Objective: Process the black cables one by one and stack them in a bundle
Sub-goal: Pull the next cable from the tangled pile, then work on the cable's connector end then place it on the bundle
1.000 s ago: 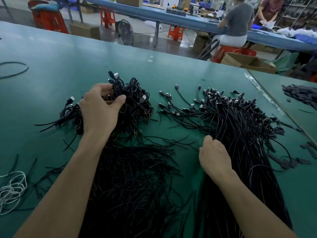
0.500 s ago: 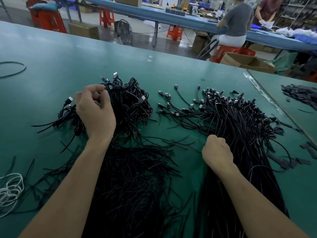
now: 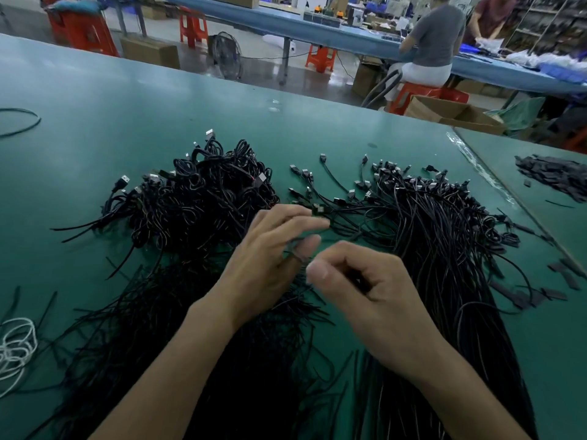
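A seated person in grey is pictured at a blue table beyond the green worktable; red stools, a fan and cardboard boxes are seen between.

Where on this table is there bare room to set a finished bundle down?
Bare green lies beyond both piles toward the table far edge, and left of the coiled cable heap, between the black loop and white loops. Crowded: the middle, and right of the straight cable pile, littered with dark strips.
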